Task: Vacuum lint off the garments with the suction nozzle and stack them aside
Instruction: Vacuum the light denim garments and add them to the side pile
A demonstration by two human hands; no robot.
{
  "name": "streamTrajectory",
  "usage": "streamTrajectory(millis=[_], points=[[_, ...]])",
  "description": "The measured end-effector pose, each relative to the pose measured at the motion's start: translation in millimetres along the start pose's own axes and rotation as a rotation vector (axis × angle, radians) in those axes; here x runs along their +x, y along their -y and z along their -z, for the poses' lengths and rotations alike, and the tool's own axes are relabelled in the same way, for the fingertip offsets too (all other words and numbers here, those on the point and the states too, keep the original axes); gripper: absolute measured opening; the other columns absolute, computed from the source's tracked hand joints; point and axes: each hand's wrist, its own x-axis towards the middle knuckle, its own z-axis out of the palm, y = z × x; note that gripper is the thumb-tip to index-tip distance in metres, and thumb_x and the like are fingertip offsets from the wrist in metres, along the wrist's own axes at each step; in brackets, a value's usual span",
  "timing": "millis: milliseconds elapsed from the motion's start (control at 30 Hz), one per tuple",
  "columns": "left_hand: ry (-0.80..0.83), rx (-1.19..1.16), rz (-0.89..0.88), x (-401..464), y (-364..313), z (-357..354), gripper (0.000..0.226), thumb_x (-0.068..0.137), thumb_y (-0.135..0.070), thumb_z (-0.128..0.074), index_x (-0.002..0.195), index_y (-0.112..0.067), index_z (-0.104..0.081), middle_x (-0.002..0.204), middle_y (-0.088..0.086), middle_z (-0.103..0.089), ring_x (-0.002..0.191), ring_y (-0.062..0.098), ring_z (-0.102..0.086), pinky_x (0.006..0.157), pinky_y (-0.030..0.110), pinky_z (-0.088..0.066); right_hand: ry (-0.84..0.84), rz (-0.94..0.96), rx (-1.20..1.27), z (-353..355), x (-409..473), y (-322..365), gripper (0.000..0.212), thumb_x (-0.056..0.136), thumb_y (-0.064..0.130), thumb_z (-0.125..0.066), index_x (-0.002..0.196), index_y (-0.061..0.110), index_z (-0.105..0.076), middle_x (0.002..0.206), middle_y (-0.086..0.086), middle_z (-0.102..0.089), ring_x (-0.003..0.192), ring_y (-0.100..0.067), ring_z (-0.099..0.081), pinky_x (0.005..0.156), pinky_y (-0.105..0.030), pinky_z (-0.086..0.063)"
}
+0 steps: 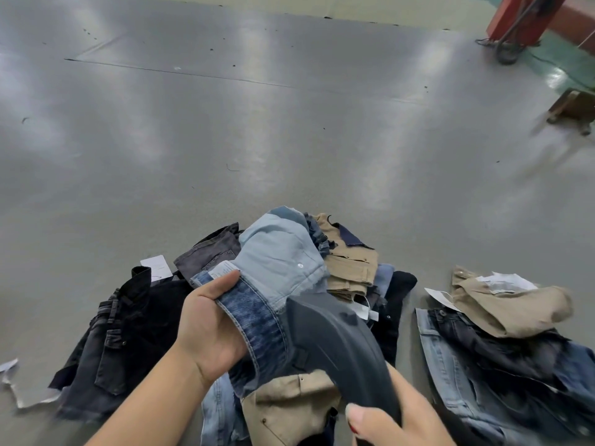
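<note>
From the head camera, a blue denim garment (257, 304) is held up over a heap (351, 268) of clothes on the grey floor (257, 123). Its waistband is gripped by the left hand (209, 326), thumb on top beside a white label (the print cannot be read). A dark nozzle (335, 342) is grasped at its lower end by the right hand (386, 416), fingers curled round it, and its front end is pressed against the pale inner side of the denim. Dark jeans (112, 342) lie to the left. A separate stack (502, 336) is seen on the right, topped by a tan piece (512, 307).
</note>
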Motion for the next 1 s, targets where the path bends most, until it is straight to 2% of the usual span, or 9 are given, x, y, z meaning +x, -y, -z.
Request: streamTrajectory(millis=[100, 233, 300, 367, 467, 567, 700, 867, 1000], points=[[0.022, -0.01, 0.0, 0, 0, 0, 0.043, 0.084, -0.022, -0.045, 0.114, -0.001, -0.068, 0.128, 0.019, -0.061, 0.114, 0.037, -0.061, 0.09, 0.051, -0.046, 0.021, 0.036, -0.089, 5, -2, 2, 0.041, 0.058, 0.027, -0.062, 0.096, 0.041, -0.062, 0.081, 0.01, -0.073, 0.072, -0.001, -0.067, 0.06, -0.011, -0.048], [0.059, -0.017, -0.007, -3, -4, 0, 0.042, 0.076, -0.021, -0.056, 0.109, 0.0, -0.07, 0.124, 0.02, -0.063, 0.109, 0.038, -0.064, 0.075, 0.052, -0.057, -0.099, -0.059, 0.072, 23, 1, 11, 0.015, 0.076, 0.01, -0.068, 0.088, 0.007, -0.06, 0.051, -0.021, -0.057, 0.039, -0.028, -0.052, 0.041, -0.029, -0.042], [0.059, -0.015, -0.017, -4, -6, 1, 0.041, 0.079, -0.022, -0.052, 0.108, -0.001, -0.071, 0.124, 0.019, -0.064, 0.109, 0.037, -0.064, 0.072, 0.05, -0.057, -0.134, -0.028, 0.109, 35, -1, 12, 0.011, 0.086, 0.004, -0.055, 0.081, -0.005, -0.051, 0.049, -0.026, -0.05, 0.036, -0.029, -0.047, 0.037, -0.03, -0.041], [0.055, -0.005, -0.008, -5, -5, 0, 0.043, 0.072, -0.021, -0.06, 0.108, -0.002, -0.071, 0.124, 0.019, -0.064, 0.108, 0.037, -0.064, 0.072, 0.05, -0.057, -0.143, -0.019, 0.146, 35, -4, 18, 0.016, 0.081, 0.006, -0.061, 0.079, -0.006, -0.05, 0.049, -0.027, -0.049, 0.035, -0.029, -0.046, 0.034, -0.029, -0.04], [0.059, -0.001, 0.019, -5, -2, -3, 0.05, 0.063, -0.02, -0.065, 0.109, -0.002, -0.071, 0.123, 0.019, -0.064, 0.108, 0.038, -0.064, 0.072, 0.051, -0.057, -0.055, -0.044, 0.081, 20, -5, 18, 0.033, 0.054, 0.017, -0.065, 0.087, 0.014, -0.066, 0.055, -0.02, -0.062, 0.043, -0.029, -0.057, 0.041, -0.028, -0.046], [0.045, 0.009, 0.013, -3, 0, 0, 0.041, 0.077, -0.021, -0.055, 0.11, -0.002, -0.07, 0.124, 0.019, -0.063, 0.109, 0.038, -0.064, 0.074, 0.051, -0.057, 0.022, -0.045, -0.011, 5, -3, 6, 0.036, 0.044, 0.027, -0.063, 0.08, 0.028, -0.072, 0.08, -0.009, -0.07, 0.064, -0.003, -0.064, 0.061, -0.016, -0.048], [0.04, 0.042, -0.001, -1, -1, 4, 0.04, 0.081, -0.023, -0.05, 0.107, -0.004, -0.072, 0.122, 0.018, -0.065, 0.107, 0.037, -0.065, 0.072, 0.048, -0.058, -0.057, -0.095, 0.078, 6, 5, 1, 0.013, 0.063, 0.021, -0.067, 0.076, 0.018, -0.068, 0.053, -0.013, -0.061, 0.047, -0.022, -0.058, 0.046, -0.026, -0.045], [0.02, 0.146, 0.014, -4, -5, 6, 0.038, 0.074, -0.024, -0.058, 0.105, -0.006, -0.074, 0.117, 0.017, -0.068, 0.104, 0.038, -0.066, 0.073, 0.048, -0.058, -0.239, -0.114, 0.149, 35, 28, 12, 0.019, 0.082, 0.017, -0.061, 0.086, 0.0, -0.054, 0.057, -0.022, -0.056, 0.043, -0.028, -0.053, 0.044, -0.032, -0.046], [-0.295, 0.51, -0.037, 7, -17, -4, 0.031, 0.079, -0.01, -0.056, 0.104, 0.004, -0.069, 0.101, 0.019, -0.071, 0.089, 0.036, -0.066, 0.085, 0.047, -0.051, -0.334, -0.054, 0.221, 50, 28, 24, 0.016, 0.083, 0.015, -0.059, 0.082, 0.0, -0.054, 0.055, -0.021, -0.055, 0.04, -0.03, -0.053, 0.04, -0.033, -0.047]])
